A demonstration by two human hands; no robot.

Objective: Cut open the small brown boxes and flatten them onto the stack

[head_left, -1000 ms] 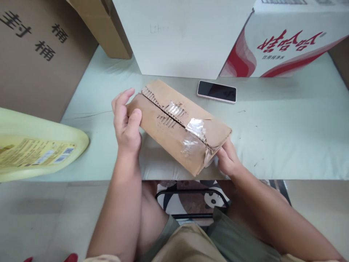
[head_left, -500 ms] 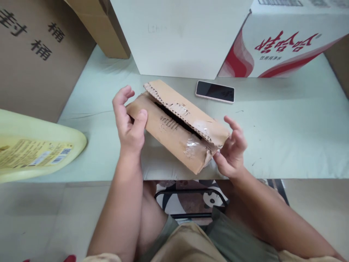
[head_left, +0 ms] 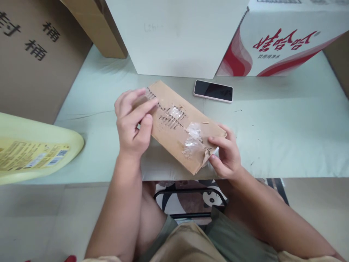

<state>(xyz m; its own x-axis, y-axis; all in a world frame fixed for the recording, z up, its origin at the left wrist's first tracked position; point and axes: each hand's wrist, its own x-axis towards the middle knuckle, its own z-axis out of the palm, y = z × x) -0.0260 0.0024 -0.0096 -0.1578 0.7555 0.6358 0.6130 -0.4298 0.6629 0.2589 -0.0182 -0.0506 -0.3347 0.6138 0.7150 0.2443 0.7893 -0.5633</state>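
Note:
A small brown cardboard box [head_left: 180,127] lies at a slant near the table's front edge. Its two top flaps meet along a torn seam, with bits of clear tape [head_left: 193,140] and scuffed patches on them. My left hand [head_left: 135,123] grips the box's left end, thumb on the near flap and fingers over the far one. At the right end, my right hand [head_left: 225,151] holds the corner, its fingers on top and its thumb low on the side. The inside of the box is hidden.
A phone [head_left: 213,91] lies behind the box. Farther back stand a white box [head_left: 177,40] and a red-and-white carton [head_left: 283,43]. On the left are a large brown carton [head_left: 35,72] and a yellow-green bottle [head_left: 40,145]. The green-covered table [head_left: 278,134] ends close to my lap.
The raised far flap has come down and the dark gap along the seam has closed. My left fingers have moved onto the top, and my right fingers have curled over the corner.

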